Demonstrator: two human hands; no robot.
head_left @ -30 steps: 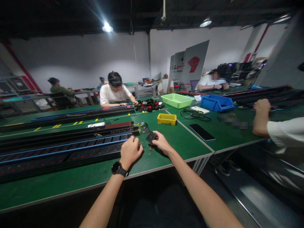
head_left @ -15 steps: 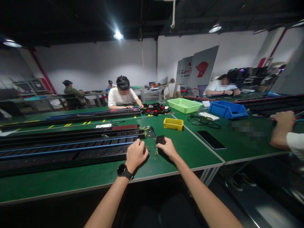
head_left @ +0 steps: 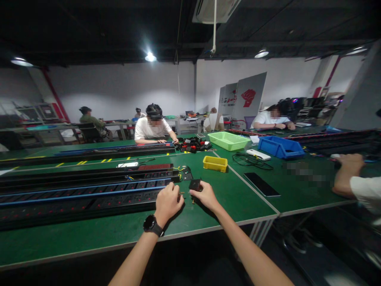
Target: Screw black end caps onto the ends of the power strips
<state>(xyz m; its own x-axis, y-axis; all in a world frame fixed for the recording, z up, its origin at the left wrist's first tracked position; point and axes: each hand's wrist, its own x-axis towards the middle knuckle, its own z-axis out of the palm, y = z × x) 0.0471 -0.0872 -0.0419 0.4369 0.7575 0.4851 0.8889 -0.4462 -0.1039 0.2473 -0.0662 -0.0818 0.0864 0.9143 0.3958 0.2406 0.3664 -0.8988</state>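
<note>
My right hand [head_left: 206, 195] grips a small black square part [head_left: 195, 185] between thumb and fingers, just above the green table [head_left: 235, 202]. To its left, my left hand [head_left: 169, 201] is closed, with a small brass-coloured piece [head_left: 179, 194] showing at its fingertips. A few small brass pieces [head_left: 193, 201] lie on the table between the hands. Beside my left hand is the end of a long black strip with a blue edge and rows of sockets [head_left: 125, 194]. A flat black plate [head_left: 187, 173] with yellow-green wires lies behind the hands.
Beyond the hands stand a yellow bin [head_left: 215, 163], a green basket [head_left: 228, 141] and a blue bin [head_left: 280, 147]. A dark phone [head_left: 261, 184] and black cable [head_left: 251, 162] lie to the right. Across the table a person [head_left: 153, 126] works; another person's hand [head_left: 348, 169] is at right.
The camera view has tilted up slightly, so the scene sits lower. The black part in my right hand has turned a little, showing more of its flat face.
</note>
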